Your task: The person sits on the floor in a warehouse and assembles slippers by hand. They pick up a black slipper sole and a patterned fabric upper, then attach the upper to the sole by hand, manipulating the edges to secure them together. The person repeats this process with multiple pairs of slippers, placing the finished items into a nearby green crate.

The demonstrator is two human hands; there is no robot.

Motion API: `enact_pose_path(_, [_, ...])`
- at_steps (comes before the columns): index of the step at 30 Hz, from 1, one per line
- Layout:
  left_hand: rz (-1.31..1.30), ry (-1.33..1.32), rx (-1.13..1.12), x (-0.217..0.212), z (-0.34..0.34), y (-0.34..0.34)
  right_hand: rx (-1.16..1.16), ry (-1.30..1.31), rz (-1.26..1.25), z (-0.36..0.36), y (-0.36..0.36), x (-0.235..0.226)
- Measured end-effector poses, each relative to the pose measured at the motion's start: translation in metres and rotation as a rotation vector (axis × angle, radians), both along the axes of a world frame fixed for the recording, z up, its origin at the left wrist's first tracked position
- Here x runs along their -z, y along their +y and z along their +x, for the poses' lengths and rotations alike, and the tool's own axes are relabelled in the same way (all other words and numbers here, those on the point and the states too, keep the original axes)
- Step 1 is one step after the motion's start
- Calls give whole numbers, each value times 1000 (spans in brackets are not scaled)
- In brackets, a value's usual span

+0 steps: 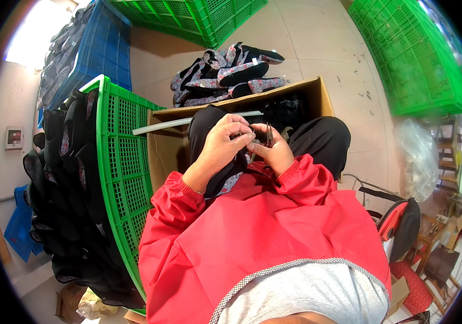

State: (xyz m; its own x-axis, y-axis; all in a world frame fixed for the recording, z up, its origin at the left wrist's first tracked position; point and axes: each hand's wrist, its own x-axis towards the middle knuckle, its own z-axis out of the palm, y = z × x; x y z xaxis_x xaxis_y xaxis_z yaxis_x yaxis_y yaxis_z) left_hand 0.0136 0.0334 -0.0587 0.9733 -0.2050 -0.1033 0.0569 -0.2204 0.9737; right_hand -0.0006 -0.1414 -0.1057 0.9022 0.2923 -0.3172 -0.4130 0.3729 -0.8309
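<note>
My left hand (224,141) grips a black shoe upper with a floral lining (225,181) that lies on my lap, pinching its edge near the top. My right hand (275,151) holds small metal scissors (269,134), blades pointing up, right beside the left fingers. Both hands meet in front of an open cardboard box (317,94) holding more dark pieces. My sleeves are red.
A green plastic crate (123,162) full of black uppers stands at my left. A pile of floral-lined uppers (225,73) lies on the tiled floor beyond the box. A white tube (166,125) rests across the box. More green crates (414,59) and a blue crate (98,48) stand farther off.
</note>
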Motion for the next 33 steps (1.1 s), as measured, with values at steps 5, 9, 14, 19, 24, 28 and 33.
enact_pose_path(5, [2,-25,-16,6,3,-4,-36,-52,72,1,3,-9])
enact_pose_path(9, [-85,38,-24,1,2,-7,-36,108,87,2,1,-13])
enact_pose_path(14, [-126,59,-214,6,4,-2,4,133,23,2,-2,-10])
enact_pose_path(19, [105,124,-36,2,0,14,59,107,87,2,-2,-6])
enact_pose_path(24, [268,-222,227,-8,1,10,147,-67,77,6,2,7])
enact_pose_path(28, [170,-155,211,-4,2,12,92,-18,36,11,-10,-20])
enact_pose_path(33, [26,80,105,0,6,16,67,18,-20,21,-43,-8])
